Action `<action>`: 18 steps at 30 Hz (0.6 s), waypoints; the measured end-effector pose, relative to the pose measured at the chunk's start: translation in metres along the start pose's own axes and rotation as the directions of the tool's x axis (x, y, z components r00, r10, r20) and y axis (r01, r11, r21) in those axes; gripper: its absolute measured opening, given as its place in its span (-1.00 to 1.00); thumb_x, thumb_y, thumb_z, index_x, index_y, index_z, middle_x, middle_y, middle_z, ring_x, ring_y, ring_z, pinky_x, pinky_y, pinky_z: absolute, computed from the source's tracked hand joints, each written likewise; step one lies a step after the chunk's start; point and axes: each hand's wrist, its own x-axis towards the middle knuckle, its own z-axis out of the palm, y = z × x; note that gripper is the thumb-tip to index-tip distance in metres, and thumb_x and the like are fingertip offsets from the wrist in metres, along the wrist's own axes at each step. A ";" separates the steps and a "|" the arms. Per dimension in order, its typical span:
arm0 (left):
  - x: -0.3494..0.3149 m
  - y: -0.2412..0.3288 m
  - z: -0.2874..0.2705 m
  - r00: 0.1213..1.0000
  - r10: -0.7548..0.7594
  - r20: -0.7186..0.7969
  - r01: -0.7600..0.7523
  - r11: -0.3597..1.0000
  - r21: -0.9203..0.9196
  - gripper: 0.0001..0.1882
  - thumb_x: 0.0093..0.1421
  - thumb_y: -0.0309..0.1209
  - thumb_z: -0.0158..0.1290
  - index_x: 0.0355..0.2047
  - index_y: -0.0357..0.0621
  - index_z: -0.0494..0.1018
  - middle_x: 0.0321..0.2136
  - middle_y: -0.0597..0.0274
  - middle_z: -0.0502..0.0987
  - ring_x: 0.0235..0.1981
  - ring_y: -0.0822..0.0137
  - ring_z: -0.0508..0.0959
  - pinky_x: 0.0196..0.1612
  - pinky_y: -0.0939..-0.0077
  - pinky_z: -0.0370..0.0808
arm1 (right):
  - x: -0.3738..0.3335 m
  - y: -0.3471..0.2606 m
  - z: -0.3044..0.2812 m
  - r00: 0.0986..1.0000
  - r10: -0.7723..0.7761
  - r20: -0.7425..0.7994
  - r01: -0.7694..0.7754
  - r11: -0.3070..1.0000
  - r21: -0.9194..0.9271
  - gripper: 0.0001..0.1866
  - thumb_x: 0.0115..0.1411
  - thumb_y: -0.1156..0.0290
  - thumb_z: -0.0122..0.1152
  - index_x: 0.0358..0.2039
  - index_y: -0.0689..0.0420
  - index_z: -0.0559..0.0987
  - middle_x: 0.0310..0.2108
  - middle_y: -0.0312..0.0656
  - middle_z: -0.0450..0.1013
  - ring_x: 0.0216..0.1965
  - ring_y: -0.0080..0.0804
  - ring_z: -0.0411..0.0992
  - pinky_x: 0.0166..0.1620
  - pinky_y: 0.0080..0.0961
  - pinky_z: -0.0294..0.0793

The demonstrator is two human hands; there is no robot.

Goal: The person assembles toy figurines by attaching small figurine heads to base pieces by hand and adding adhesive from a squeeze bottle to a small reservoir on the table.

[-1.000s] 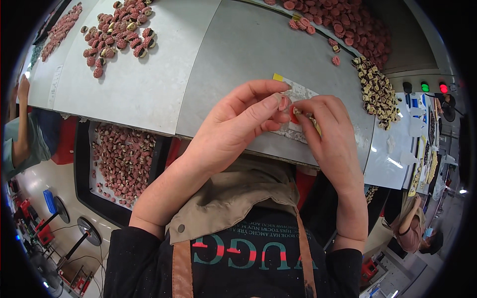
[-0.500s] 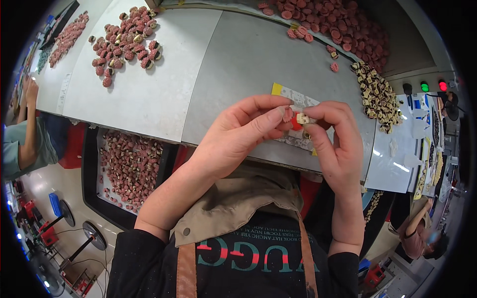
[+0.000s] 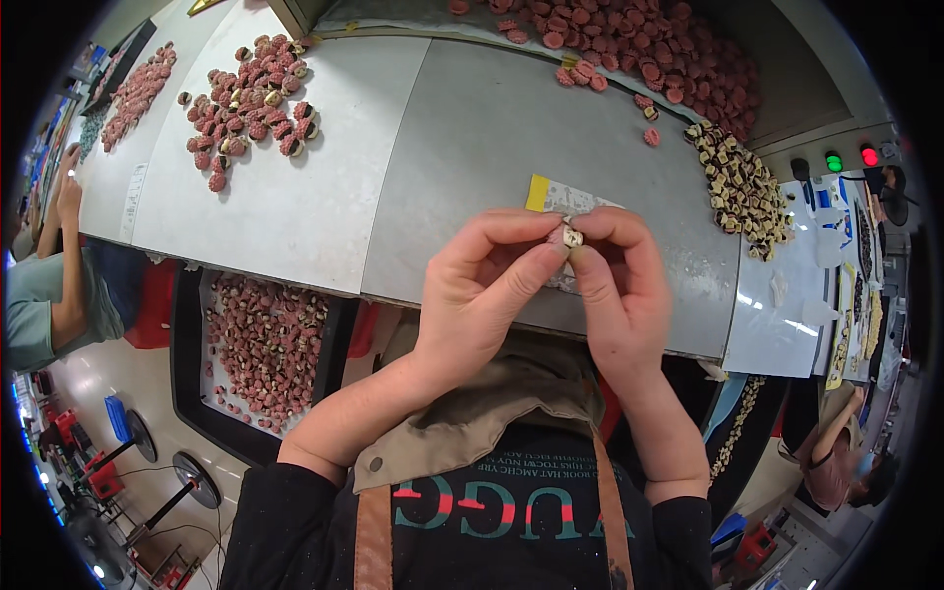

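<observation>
Over the front of the metal tabletop, my left hand (image 3: pixel 487 295) pinches a small pink ridged cap (image 3: pixel 557 237) between thumb and fingertips. My right hand (image 3: pixel 629 295) pinches a small cream-and-dark piece (image 3: pixel 573 237). The two pieces are pressed against each other, and my fingertips partly cover them; I cannot tell how far one sits inside the other. Just beyond my fingers lies a flat speckled card with a yellow edge (image 3: pixel 537 193), partly hidden by my hands.
Loose pink caps (image 3: pixel 678 61) are heaped at the far right, beside a pile of cream-and-dark pieces (image 3: pixel 739 187). Joined pieces (image 3: pixel 251 113) lie far left. A black tray (image 3: pixel 187 379) of similar pieces is below the table's left edge. Co-workers (image 3: pixel 59 295) sit at both sides.
My hands have come together, bringing the cream-and-dark piece against the pink cap. A red spot seen between them before is now hidden. The whole view has shifted slightly.
</observation>
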 end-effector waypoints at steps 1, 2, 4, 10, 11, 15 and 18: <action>0.000 0.002 0.001 0.996 -0.088 0.009 0.089 0.994 -0.070 -0.75 0.29 -0.52 0.05 -0.04 -0.32 0.44 -0.12 0.18 0.53 -0.10 0.46 0.52 0.00 0.58 0.48 | 0.001 0.007 -0.003 0.988 -0.155 -0.001 0.152 0.971 -0.185 -0.78 0.28 0.54 0.12 -0.08 0.24 0.42 -0.12 -0.21 0.35 -0.11 -0.51 0.36 0.02 -0.59 0.34; 0.002 0.004 -0.001 0.996 -0.085 0.009 0.086 0.994 -0.068 -0.75 0.29 -0.52 0.05 -0.04 -0.32 0.44 -0.12 0.18 0.53 -0.10 0.46 0.52 0.00 0.58 0.48 | 0.002 0.011 -0.004 0.952 -0.304 0.029 0.294 0.886 -0.358 -0.78 0.27 0.54 0.13 -0.08 0.24 0.42 -0.09 -0.20 0.33 -0.08 -0.50 0.35 0.01 -0.59 0.34; 0.006 0.008 -0.005 0.983 -0.178 0.047 0.180 0.983 -0.046 -0.72 0.31 -0.50 0.03 0.01 -0.32 0.40 -0.11 0.15 0.53 -0.07 0.45 0.52 0.01 0.55 0.48 | 0.002 0.010 -0.009 0.945 -0.319 0.066 0.316 0.850 -0.421 -0.75 0.24 0.53 0.16 -0.07 0.23 0.42 -0.06 -0.17 0.32 -0.07 -0.45 0.35 0.01 -0.56 0.34; 0.004 0.008 -0.005 0.986 -0.136 0.098 0.138 0.990 -0.007 -0.60 0.30 -0.47 0.05 0.11 -0.30 0.28 -0.12 0.13 0.51 -0.04 0.41 0.51 0.00 0.55 0.48 | 0.004 -0.002 -0.013 0.939 -0.308 0.150 0.330 0.693 -0.641 -0.65 0.08 0.55 0.28 -0.08 0.17 0.47 -0.07 -0.11 0.35 -0.08 -0.23 0.38 -0.01 -0.42 0.38; 0.003 0.008 -0.004 0.986 -0.137 0.098 0.139 0.990 -0.007 -0.60 0.30 -0.47 0.05 0.11 -0.30 0.28 -0.12 0.13 0.51 -0.04 0.41 0.51 0.00 0.55 0.48 | 0.005 -0.001 -0.015 0.937 -0.301 0.180 0.344 0.690 -0.637 -0.64 0.05 0.55 0.30 -0.10 0.16 0.49 -0.08 -0.10 0.37 -0.08 -0.19 0.38 -0.01 -0.38 0.39; 0.000 0.001 0.000 0.994 -0.058 0.097 0.044 0.989 0.140 -0.55 0.25 -0.52 0.11 0.12 -0.29 0.28 -0.13 0.12 0.51 -0.07 0.39 0.53 -0.01 0.51 0.51 | 0.001 0.000 -0.016 0.910 -0.357 0.210 0.395 0.594 -0.701 -0.67 0.03 0.58 0.29 -0.14 0.16 0.51 -0.13 -0.12 0.40 -0.08 -0.19 0.39 -0.03 -0.37 0.41; -0.001 -0.005 -0.001 0.994 0.005 0.110 -0.030 0.975 0.220 -0.55 0.22 -0.54 0.13 0.10 -0.28 0.29 -0.14 0.11 0.52 -0.10 0.40 0.55 -0.04 0.50 0.54 | 0.000 0.001 -0.016 0.899 -0.384 0.212 0.406 0.548 -0.731 -0.65 0.00 0.62 0.28 -0.14 0.17 0.52 -0.15 -0.12 0.41 -0.10 -0.19 0.40 -0.06 -0.38 0.43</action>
